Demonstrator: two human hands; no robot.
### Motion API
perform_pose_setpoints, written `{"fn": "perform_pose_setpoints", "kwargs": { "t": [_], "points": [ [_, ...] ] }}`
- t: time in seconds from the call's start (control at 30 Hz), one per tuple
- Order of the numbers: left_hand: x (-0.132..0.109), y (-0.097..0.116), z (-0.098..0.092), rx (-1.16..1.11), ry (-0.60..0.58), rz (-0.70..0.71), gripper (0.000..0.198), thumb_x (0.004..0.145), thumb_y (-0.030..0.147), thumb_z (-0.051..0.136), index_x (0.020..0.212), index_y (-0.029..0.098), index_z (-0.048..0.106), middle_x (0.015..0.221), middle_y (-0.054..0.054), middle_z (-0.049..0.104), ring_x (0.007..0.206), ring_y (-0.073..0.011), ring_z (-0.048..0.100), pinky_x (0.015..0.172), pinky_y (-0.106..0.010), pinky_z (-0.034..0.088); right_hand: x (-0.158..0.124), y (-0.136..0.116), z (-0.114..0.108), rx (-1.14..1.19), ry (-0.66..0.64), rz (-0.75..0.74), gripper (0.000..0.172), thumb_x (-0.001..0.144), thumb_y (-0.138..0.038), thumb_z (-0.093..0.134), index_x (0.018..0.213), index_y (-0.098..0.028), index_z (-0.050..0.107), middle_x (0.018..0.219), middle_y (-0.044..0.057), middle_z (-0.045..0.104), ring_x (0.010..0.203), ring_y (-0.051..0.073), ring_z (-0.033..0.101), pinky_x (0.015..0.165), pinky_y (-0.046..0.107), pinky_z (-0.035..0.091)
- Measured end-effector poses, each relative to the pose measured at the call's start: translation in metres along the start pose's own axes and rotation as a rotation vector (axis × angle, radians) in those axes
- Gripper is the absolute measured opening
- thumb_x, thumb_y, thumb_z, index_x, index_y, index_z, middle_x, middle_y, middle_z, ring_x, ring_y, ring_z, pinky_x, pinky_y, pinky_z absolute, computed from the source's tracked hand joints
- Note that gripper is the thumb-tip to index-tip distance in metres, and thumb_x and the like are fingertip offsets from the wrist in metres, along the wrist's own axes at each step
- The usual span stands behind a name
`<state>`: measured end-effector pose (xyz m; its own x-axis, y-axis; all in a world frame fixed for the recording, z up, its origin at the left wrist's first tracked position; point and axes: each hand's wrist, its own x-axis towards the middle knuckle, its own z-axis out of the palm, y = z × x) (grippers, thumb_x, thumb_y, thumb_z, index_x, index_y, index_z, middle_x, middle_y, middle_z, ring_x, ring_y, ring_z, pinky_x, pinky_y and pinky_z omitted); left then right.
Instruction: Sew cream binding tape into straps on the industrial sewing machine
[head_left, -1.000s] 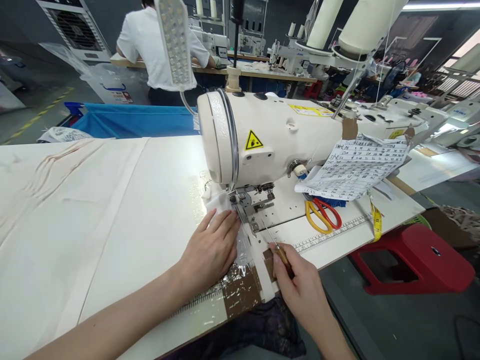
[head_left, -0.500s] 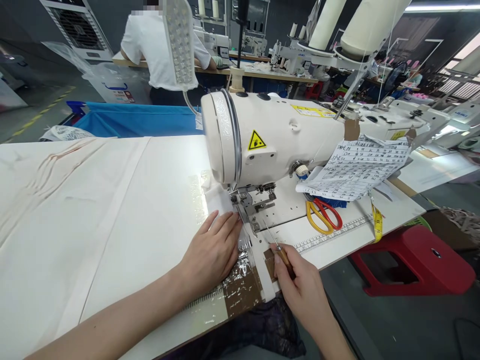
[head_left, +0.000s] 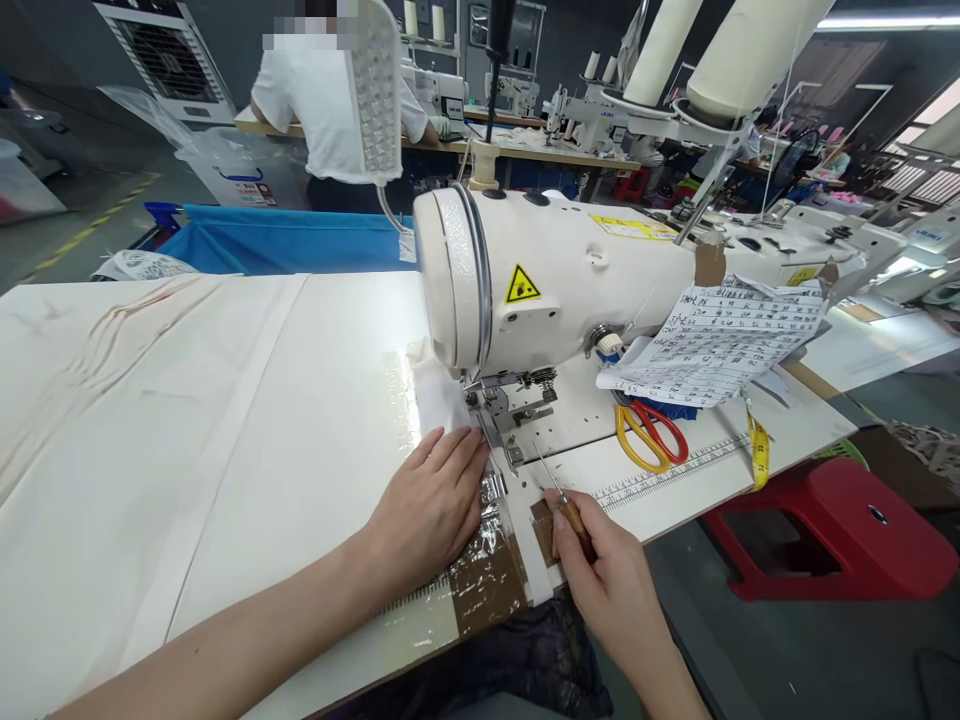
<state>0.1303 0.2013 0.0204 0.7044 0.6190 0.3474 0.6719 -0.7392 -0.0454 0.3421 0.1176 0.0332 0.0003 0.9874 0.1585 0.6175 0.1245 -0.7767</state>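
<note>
My left hand lies flat, fingers together, on the cream fabric just left of the presser foot of the white sewing machine. My right hand grips a wooden-handled awl near the table's front edge. Its thin metal tip points up toward the foot. A narrow white fabric strip runs from under the foot toward me between the two hands.
Red and yellow scissors, a handwritten sheet and a yellow tape measure lie right of the needle. A red stool stands at the right. A blue bin and a person in white are behind the table.
The view has shifted slightly, so the machine sits a little further right. Both hands hold nearly the same places on the fabric and awl.
</note>
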Motion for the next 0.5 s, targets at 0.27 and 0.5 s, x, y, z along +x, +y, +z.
{"fn": "perform_pose_setpoints", "kwargs": {
  "t": [0.27, 0.5],
  "points": [
    [0.002, -0.004, 0.003, 0.004, -0.014, -0.022, 0.046, 0.100, 0.024, 0.035, 0.135, 0.003, 0.057, 0.139, -0.018, 0.059, 0.131, -0.0318, 0.052, 0.114, -0.048, 0.038, -0.004, 0.001, 0.002, 0.105, 0.097, 0.082, 0.030, 0.103, -0.038, 0.048, 0.123, -0.021, 0.062, 0.098, 0.008, 0.073, 0.082, 0.020, 0.070, 0.068, 0.026, 0.058],
    [0.009, -0.012, 0.005, -0.043, 0.010, -0.057, 0.045, 0.099, 0.024, 0.039, 0.133, 0.001, 0.057, 0.137, -0.020, 0.059, 0.128, -0.0335, 0.052, 0.110, -0.050, 0.042, 0.005, -0.007, 0.012, 0.033, 0.099, -0.131, 0.032, 0.105, -0.026, 0.043, 0.134, -0.022, 0.057, 0.086, 0.004, 0.066, 0.063, 0.015, 0.061, 0.055, 0.023, 0.050]
  ]
}}
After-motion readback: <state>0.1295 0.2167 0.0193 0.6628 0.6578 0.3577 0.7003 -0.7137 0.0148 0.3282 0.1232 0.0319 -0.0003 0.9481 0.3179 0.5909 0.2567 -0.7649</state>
